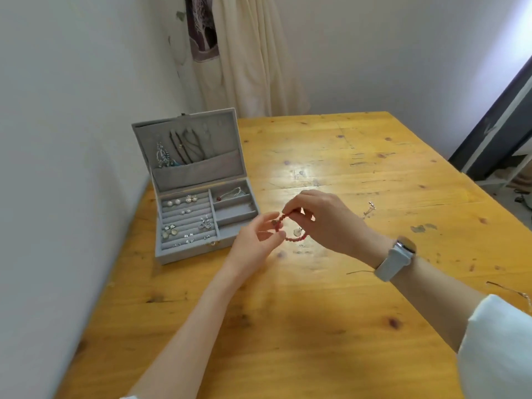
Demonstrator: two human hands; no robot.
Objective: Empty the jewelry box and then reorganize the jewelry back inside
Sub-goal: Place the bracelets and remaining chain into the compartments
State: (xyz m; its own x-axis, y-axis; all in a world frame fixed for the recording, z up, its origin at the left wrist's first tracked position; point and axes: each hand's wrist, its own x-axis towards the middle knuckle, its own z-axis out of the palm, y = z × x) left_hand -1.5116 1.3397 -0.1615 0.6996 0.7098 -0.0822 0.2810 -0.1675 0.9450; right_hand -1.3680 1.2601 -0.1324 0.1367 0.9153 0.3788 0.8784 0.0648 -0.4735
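Note:
A grey velvet jewelry box [190, 253] stands open at the table's left edge, its lid upright. Necklaces hang in the lid pocket [184, 148]. Several earrings [184, 214] sit in the ring rows, and a thin chain [233, 193] lies in the back right compartment. Just right of the box, above the table, my right hand [322, 220] pinches a red beaded bracelet [283, 227] with a small pale charm. My left hand [256, 240] holds the bracelet's lower part between thumb and fingers.
On the wooden table [316, 326], a small silver piece [368, 210] lies right of my hands. Thin chains lie near my right wrist [359, 272] and by the right sleeve [509, 289]. A white wall runs along the left, and a curtain hangs behind the box.

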